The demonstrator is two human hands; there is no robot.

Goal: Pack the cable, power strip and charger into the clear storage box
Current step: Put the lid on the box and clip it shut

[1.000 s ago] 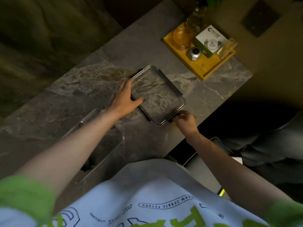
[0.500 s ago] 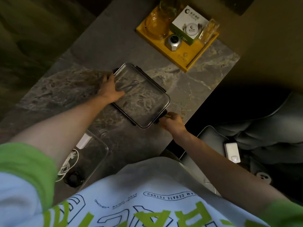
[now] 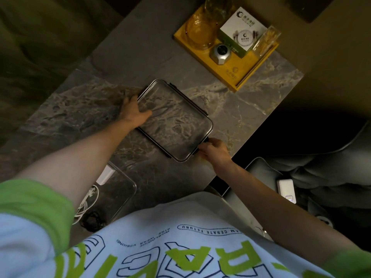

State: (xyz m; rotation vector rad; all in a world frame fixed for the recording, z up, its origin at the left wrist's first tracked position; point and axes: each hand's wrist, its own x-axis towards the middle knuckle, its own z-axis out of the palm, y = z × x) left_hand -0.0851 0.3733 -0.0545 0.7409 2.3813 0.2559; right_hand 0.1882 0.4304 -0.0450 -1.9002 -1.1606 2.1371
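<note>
- The left hand (image 3: 133, 111) has slid along the lid (image 3: 176, 125) toward its far corner, and its grip clasps that edge.
- The right hand (image 3: 214, 150) pinches the near corner, likely so the lid lifts level.
- The box (image 3: 128, 189) waits open on the counter (image 3: 140, 57), with the white cable (image 3: 88, 199) inside.

Clear rectangular plastic lid (image 3: 176, 121) at middle of grey marble table (image 3: 84, 109). Beyond lid, to its right: yellow wooden tray (image 3: 226, 75). Nearer than lid, to its left: clear plastic storage box (image 3: 124, 189), with white rectangular charger (image 3: 105, 174), white cable (image 3: 88, 199) and black coiled cord (image 3: 93, 218) in it. Left hand (image 3: 133, 111) grips lid's left end, right hand (image 3: 213, 150) its near-right corner.
</note>
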